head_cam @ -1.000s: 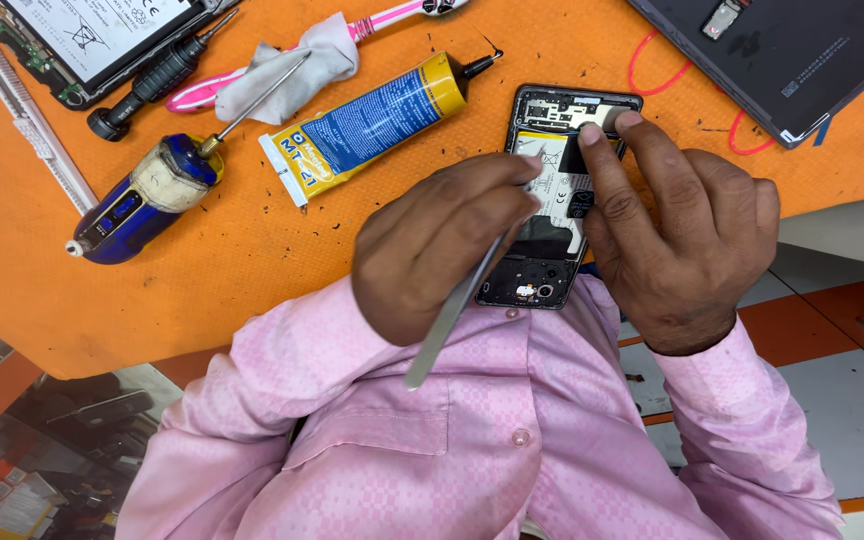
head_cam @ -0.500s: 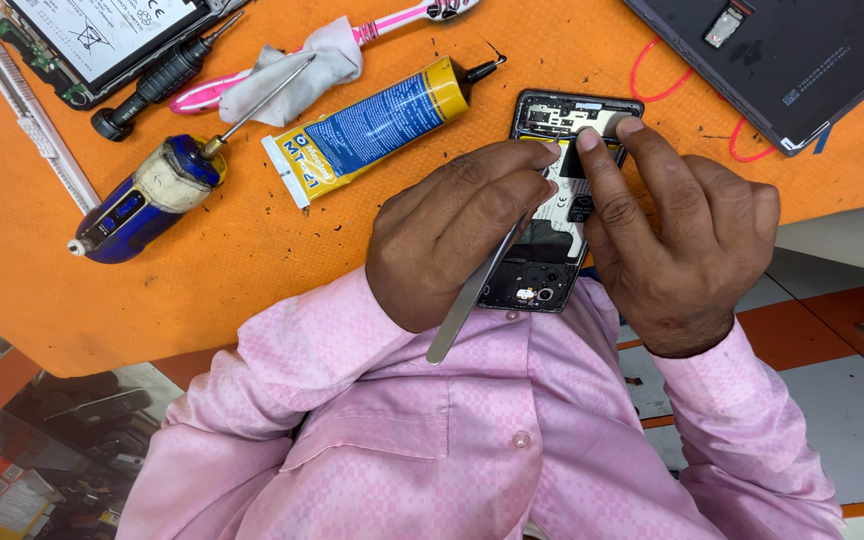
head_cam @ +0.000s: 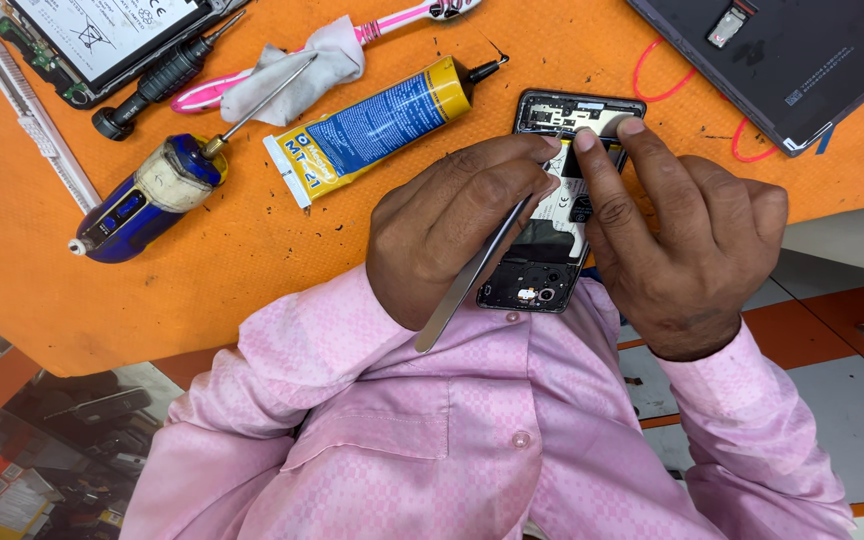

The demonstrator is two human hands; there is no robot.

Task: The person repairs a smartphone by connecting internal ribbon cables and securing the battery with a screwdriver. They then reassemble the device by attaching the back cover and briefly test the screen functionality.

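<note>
Pink shirt sleeves nearest the camera. Left hand [head_cam: 457, 225] pinches metal tweezers [head_cam: 472, 275], tips hidden among the fingers over the opened phone [head_cam: 557, 215]. Right hand [head_cam: 682, 240] grips the phone's right edge, two fingertips [head_cam: 584, 140] pressing near its far end. Phone lies at the near edge of the orange mat [head_cam: 72, 290], between both hands. Left of them: blue screwdriver [head_cam: 142, 200], yellow-and-blue glue tube [head_cam: 377, 128]. Farther: grey cloth [head_cam: 297, 70], pink toothbrush [head_cam: 392, 22], black screwdriver [head_cam: 157, 80]. Far right: dark back cover [head_cam: 802, 60].
</note>
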